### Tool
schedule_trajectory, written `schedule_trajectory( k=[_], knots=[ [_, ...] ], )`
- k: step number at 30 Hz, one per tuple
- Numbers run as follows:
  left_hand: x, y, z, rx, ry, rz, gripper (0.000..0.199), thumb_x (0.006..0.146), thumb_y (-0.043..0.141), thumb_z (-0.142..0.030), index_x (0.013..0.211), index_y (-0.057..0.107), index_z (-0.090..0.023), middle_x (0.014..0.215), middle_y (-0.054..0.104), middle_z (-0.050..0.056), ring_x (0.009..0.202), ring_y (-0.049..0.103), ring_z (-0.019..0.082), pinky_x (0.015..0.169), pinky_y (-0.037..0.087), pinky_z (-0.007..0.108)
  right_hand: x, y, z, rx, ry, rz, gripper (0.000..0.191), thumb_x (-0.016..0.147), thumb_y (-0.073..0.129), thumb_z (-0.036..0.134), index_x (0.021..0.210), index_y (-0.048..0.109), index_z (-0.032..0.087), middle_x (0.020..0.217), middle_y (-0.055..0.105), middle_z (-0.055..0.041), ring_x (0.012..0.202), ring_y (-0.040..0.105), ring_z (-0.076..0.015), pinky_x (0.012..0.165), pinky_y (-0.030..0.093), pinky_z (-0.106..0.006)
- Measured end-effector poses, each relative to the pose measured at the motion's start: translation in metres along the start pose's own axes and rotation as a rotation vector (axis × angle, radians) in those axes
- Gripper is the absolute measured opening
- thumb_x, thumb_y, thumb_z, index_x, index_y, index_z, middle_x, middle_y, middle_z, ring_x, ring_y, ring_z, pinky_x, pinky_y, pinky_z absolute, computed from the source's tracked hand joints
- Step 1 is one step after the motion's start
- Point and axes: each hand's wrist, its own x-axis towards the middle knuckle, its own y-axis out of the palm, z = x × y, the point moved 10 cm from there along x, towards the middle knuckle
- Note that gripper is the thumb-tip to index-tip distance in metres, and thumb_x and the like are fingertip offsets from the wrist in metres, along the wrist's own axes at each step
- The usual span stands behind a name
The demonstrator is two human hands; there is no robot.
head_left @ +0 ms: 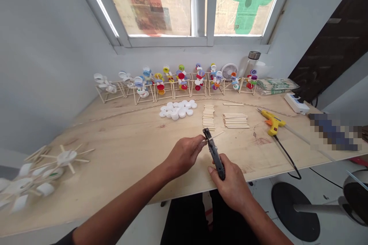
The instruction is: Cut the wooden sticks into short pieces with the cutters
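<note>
- At far left I see a spoked wheel with white cups (20, 186), just beside a white hub with stick spokes (66, 157), both on the wooden surface (120, 157).
- Along the back, I have a row of stick-framed bottle-cap wheels (181, 76) under the window; a heap of white bottle caps (176, 110) lies in front.
- My left hand (184, 155) has its fingers pinching one end of a thin wooden stick (218, 134), above the surface.
- Short sticks (208, 116) lie stacked beyond.
- Dark pliers (214, 154) cross that stick at their head; the fingers of my right hand (230, 182) are wrapped around the handles.
- Rightward I see more stacked sticks (235, 120), then a yellow glue gun (273, 121).
</note>
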Motion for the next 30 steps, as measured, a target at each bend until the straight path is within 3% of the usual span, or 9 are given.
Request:
schedule_trajectory(
  k=[4,9,12,22,26,30],
  knots=[
    [0.003,-0.002,0.0,-0.348,-0.028,0.153,0.031,0.089,0.033,-0.034,0.08,0.056,-0.014,0.069,0.055,0.0,0.064,0.049,0.011,0.061,0.039,0.021,-0.002,0.001,0.002,0.02,-0.009,0.044,0.012,0.078,0.047,0.03,0.085,0.049,0.02,0.061,0.055,0.002,0.057,0.053,-0.0162,0.054,0.034,-0.023],
    [0.003,0.008,0.007,-0.576,-0.108,0.335,0.038,0.088,0.033,-0.042,0.078,0.056,-0.012,0.046,0.029,-0.008,0.043,0.029,0.006,0.044,0.027,0.018,-0.001,0.002,0.004,0.026,-0.023,0.07,0.01,0.079,0.046,0.03,0.084,0.047,0.021,0.06,0.053,0.003,0.056,0.05,-0.0152,0.054,0.034,-0.023],
    [0.007,0.011,0.009,-0.593,-0.109,0.361,0.038,0.088,0.033,-0.042,0.079,0.056,-0.012,0.044,0.025,-0.009,0.042,0.025,0.006,0.042,0.024,0.017,0.002,0.002,0.002,0.018,-0.022,0.055,0.008,0.08,0.044,0.029,0.08,0.046,0.021,0.058,0.05,0.0038,0.053,0.048,-0.0145,0.051,0.033,-0.022],
    [0.018,0.002,0.014,-0.31,-0.03,0.217,0.032,0.089,0.031,-0.033,0.081,0.056,-0.014,0.073,0.056,0.001,0.067,0.049,0.012,0.065,0.039,0.023,0.014,0.003,-0.003,-0.003,-0.013,-0.002,0.009,0.078,0.045,0.026,0.071,0.044,0.021,0.056,0.053,0.0025,0.052,0.05,-0.0143,0.051,0.033,-0.022],
    [0.018,0.001,0.009,-0.134,-0.005,0.189,0.028,0.089,0.031,-0.028,0.08,0.055,-0.016,0.07,0.058,0.001,0.064,0.052,0.012,0.061,0.039,0.022,0.015,0.003,-0.006,0.025,0.0,-0.024,0.009,0.076,0.046,0.025,0.07,0.043,0.021,0.058,0.056,0.0015,0.053,0.051,-0.0143,0.052,0.034,-0.023],
    [0.013,-0.003,0.001,0.299,0.024,0.044,0.02,0.087,0.033,-0.021,0.08,0.052,-0.017,0.065,0.057,0.003,0.058,0.052,0.015,0.051,0.034,0.023,0.014,0.002,-0.008,0.053,0.016,-0.022,0.008,0.076,0.047,0.026,0.07,0.045,0.021,0.059,0.056,0.0019,0.054,0.051,-0.0143,0.053,0.035,-0.023]
  ],
)
